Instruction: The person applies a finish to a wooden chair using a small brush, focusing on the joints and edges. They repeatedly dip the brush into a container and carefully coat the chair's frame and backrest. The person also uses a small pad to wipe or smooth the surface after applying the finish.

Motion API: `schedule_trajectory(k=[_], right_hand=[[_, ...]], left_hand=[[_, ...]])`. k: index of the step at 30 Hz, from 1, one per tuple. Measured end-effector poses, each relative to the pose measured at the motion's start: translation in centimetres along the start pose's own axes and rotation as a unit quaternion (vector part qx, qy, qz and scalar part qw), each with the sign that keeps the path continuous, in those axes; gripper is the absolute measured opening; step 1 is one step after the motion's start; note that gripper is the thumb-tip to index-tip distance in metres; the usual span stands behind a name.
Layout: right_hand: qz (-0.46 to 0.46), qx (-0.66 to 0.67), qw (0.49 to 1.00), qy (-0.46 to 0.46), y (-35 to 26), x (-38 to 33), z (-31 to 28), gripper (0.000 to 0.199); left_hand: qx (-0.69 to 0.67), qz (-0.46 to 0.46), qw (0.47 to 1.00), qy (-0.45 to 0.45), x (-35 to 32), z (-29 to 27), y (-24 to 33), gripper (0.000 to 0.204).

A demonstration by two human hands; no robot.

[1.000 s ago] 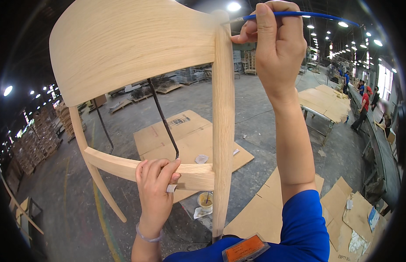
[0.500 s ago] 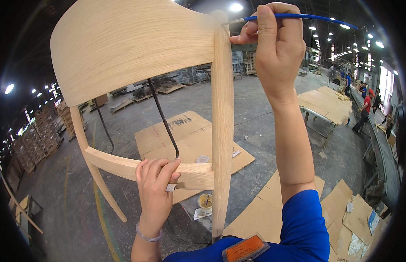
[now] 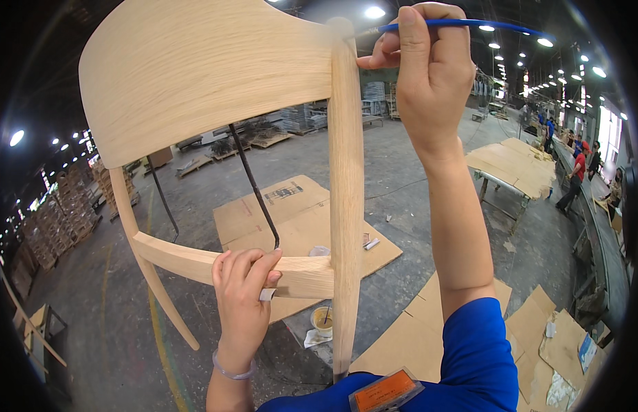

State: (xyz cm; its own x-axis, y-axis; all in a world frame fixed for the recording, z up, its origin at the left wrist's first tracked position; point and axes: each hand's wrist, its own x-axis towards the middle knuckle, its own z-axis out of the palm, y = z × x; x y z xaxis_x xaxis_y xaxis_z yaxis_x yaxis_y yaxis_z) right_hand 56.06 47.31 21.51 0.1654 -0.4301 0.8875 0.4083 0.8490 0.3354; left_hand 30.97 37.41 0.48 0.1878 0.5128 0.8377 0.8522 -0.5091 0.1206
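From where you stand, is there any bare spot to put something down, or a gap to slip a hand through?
The chair frame has an open gap between its curved back and the lower rail, crossed only by two dark rods. Bare concrete floor lies beyond the cardboard sheets. It is crowded near the small cup below the rail.

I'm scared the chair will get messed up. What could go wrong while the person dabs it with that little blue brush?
The chair frame is held up only by the left hand on its lower rail, so it might tip or slip. The brush in the right hand touches the top of the post, so a wobble could smear. The small cup on the floor could get knocked over.
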Motion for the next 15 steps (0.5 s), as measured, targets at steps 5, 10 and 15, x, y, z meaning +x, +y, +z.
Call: schedule_trajectory(k=[5,10,15], right_hand=[[0.050,0.072,0.996,0.000,0.7,-0.6,0.1,0.008],[0.080,0.157,0.983,0.041,1.6,-1.3,-1.3,0.022],[0.214,0.172,0.959,0.067,2.1,-2.9,-1.5,0.026]], left_hand=[[0.001,-0.006,1.000,-0.001,0.1,0.2,-0.1,0.032],[0.009,-0.003,1.000,0.003,0.1,0.5,-0.4,0.031],[0.012,-0.001,1.000,0.010,0.3,0.9,-1.2,0.030]])
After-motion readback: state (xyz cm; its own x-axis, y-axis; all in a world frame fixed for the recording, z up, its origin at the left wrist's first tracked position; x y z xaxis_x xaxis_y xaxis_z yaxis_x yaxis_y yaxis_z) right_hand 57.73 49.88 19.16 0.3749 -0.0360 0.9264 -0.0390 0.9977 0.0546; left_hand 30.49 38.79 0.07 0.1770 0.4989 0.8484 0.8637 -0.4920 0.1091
